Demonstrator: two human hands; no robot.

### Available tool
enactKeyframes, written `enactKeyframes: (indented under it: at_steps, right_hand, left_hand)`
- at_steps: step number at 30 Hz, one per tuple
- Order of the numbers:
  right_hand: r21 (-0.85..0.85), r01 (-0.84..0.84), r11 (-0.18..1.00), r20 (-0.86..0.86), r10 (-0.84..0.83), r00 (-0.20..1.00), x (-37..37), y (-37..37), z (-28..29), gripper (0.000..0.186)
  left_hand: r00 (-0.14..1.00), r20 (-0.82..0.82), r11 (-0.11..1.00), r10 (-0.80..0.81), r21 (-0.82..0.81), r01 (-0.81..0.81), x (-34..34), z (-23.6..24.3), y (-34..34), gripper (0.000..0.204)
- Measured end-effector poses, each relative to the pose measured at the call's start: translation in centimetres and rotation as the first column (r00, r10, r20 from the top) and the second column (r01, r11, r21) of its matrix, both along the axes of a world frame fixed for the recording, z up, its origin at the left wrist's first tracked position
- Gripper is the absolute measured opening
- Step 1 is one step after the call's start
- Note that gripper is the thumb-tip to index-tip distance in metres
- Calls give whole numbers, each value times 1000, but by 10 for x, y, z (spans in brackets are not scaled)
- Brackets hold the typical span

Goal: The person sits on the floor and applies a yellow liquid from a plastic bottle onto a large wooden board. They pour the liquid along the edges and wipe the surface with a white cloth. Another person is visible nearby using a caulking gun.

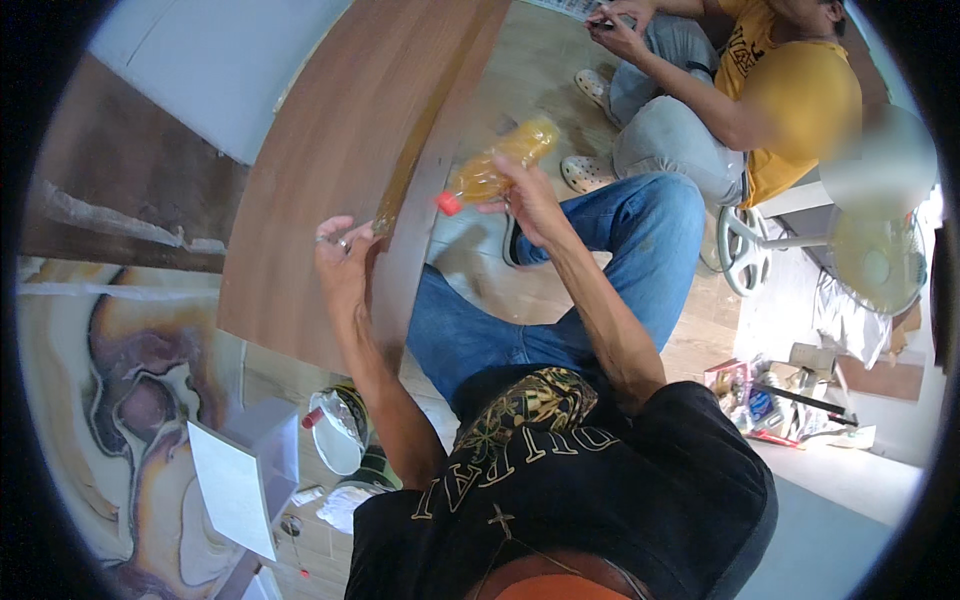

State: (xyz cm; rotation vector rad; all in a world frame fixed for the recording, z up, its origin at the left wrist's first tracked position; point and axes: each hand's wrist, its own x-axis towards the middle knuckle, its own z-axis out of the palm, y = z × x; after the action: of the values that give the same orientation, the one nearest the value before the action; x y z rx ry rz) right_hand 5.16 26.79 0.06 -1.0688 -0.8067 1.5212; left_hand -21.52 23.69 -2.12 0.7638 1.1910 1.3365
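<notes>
My right hand (530,195) is closed round a clear plastic bottle (492,172) with yellow-amber contents and a red cap. The bottle is held tilted, its cap pointing down and left, near the long edge of a brown wood-grain board (320,185). On that edge lies a narrow, shiny amber strip (412,150). My left hand (345,250) is over the board by the strip's near end, thumb and fingers drawn together. Whatever sits between those fingertips is too small to make out.
Beyond the board a person in a yellow shirt (790,110) sits holding a phone (612,22). A fan (878,262) stands at the right, above a pile of boxes and tools (775,400). A white bucket (338,440) and a white box-shaped piece (240,480) are at the lower left.
</notes>
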Motion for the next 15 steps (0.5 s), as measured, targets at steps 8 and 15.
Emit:
enactKeyframes:
  at_steps: [8,15]
  right_hand:
    - [-486,1,874,-551,-307,776,49,-2,-202,40]
    - [-593,-366,717,-753,-331,569,35,-41,-282,34]
  left_hand:
    - [991,-119,990,63,131,-47,-29,46,-10,39]
    - [991,-98,987,86,143,-72,-15,69,-26,38]
